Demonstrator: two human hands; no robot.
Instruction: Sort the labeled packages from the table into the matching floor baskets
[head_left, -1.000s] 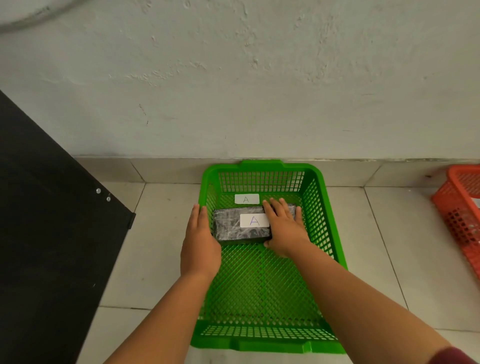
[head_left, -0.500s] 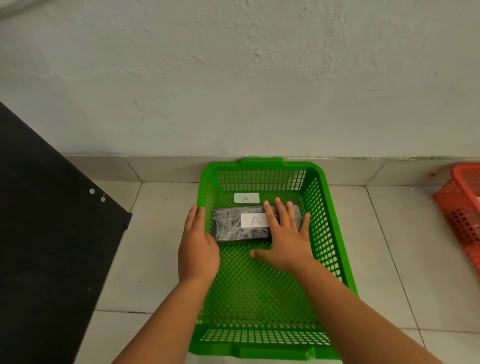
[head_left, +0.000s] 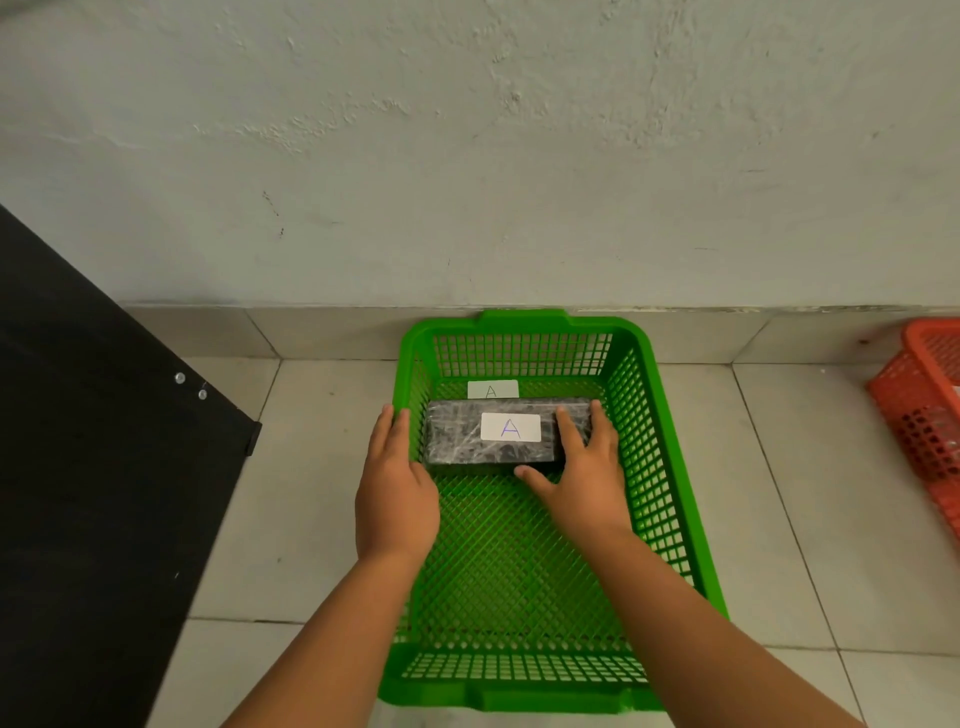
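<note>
A black plastic-wrapped package (head_left: 467, 441) with a white label marked A lies flat on the floor of the green basket (head_left: 675, 499), near its far end. A white card marked A (head_left: 492, 389) sits just behind it in the basket. My left hand (head_left: 396, 483) lies flat over the basket's left rim, beside the package's left end, holding nothing. My right hand (head_left: 582, 467) rests on the package's right end, fingers on its top and thumb at its front edge, not lifting it.
The green basket stands on pale floor tiles against a white wall. A black panel (head_left: 104, 493) fills the left side. An orange basket (head_left: 924, 405) stands at the right edge.
My right hand has slid from the middle of the package's top to its right end, uncovering more of the package. The left hand stays by the left rim.
</note>
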